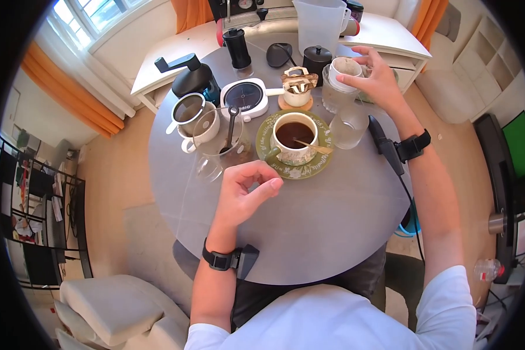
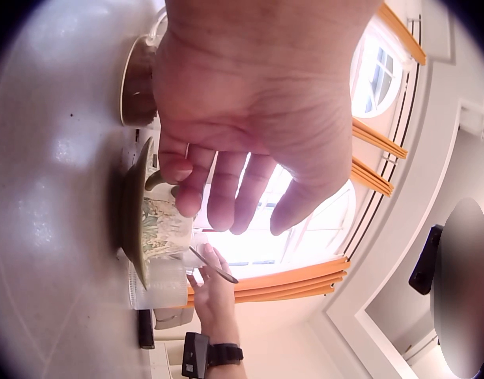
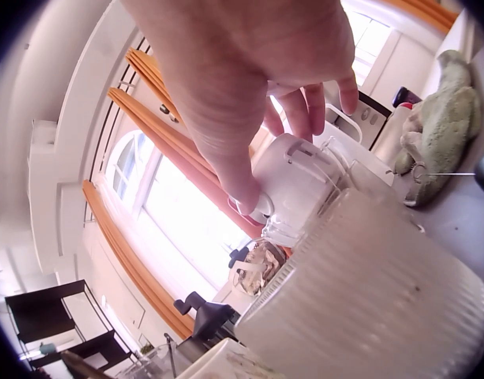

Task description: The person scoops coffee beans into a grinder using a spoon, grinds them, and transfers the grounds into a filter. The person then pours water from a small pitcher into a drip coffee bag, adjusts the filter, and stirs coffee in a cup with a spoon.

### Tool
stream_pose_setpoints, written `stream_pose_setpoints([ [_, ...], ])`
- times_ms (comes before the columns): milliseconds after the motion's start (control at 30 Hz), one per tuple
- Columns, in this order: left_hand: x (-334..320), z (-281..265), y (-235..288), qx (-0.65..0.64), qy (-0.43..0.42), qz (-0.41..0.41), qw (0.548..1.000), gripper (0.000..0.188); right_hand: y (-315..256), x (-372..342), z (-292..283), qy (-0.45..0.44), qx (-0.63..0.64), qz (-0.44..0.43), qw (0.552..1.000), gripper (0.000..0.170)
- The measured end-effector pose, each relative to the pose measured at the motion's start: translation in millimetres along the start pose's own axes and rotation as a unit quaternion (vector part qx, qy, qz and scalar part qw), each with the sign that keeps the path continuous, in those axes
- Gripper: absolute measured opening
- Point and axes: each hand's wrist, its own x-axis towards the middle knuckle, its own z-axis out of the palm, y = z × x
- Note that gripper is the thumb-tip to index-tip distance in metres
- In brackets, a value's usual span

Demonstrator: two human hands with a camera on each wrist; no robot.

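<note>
My right hand [image 1: 382,84] is at a white cup-shaped dripper [image 1: 345,76], stained brown inside, over a clear glass [image 1: 332,98]. In the right wrist view the thumb lies against the near side of the dripper [image 3: 293,185], with the other fingers behind it. My left hand [image 1: 245,192] hovers at the table's near side, fingers loosely curled and holding nothing. Just beyond it stands a patterned cup [image 1: 297,156] of dark coffee on a green saucer [image 1: 268,129]. A gold-coloured spoon [image 1: 319,148] leans in the coffee. A ribbed glass [image 3: 376,284] stands below the right hand.
Left of the saucer are a glass vessel [image 1: 207,166] with a black spoon [image 1: 232,128] and a mug with a strainer [image 1: 189,108]. Behind stand a white hot plate [image 1: 245,99], a drip-bag cup [image 1: 298,96], a black canister [image 1: 317,61] and a tall pitcher [image 1: 318,29].
</note>
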Motion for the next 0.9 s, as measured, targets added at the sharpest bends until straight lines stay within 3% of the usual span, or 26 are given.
stream_pose_setpoints([
  [200, -1, 3, 5, 0.005, 0.005, -0.005, 1.000, 0.006, -4, -4, 0, 0.013, -0.051, -0.028, 0.998, 0.088],
  [267, -2, 2, 4, -0.004, 0.001, 0.008, 1.000, 0.006, -1, -3, 2, 0.016, 0.017, -0.022, 0.999, 0.086],
  [367, -2, 2, 4, -0.009, -0.002, 0.003, 1.000, 0.007, 0, -6, 4, -0.010, -0.018, -0.035, 0.999, 0.086],
  [533, -2, -1, 2, -0.005, 0.003, -0.009, 1.000, 0.008, 5, -17, -19, 0.032, 0.006, -0.068, 0.997, 0.076],
  [600, -3, 0, 4, -0.005, 0.005, -0.015, 1.000, 0.009, 13, -31, -41, 0.048, -0.035, 0.030, 0.998, 0.067],
  [667, -2, -1, 1, 0.006, 0.000, -0.001, 1.000, 0.009, 19, -58, -56, 0.007, -0.106, 0.077, 0.991, 0.058],
  [767, -2, 0, -3, 0.020, -0.009, 0.008, 1.000, 0.010, 17, -102, -48, -0.026, -0.197, 0.074, 0.977, 0.056],
  [900, -2, 2, -3, 0.017, -0.014, -0.002, 1.000, 0.011, 2, -118, -34, -0.107, -0.249, 0.149, 0.951, 0.057],
])
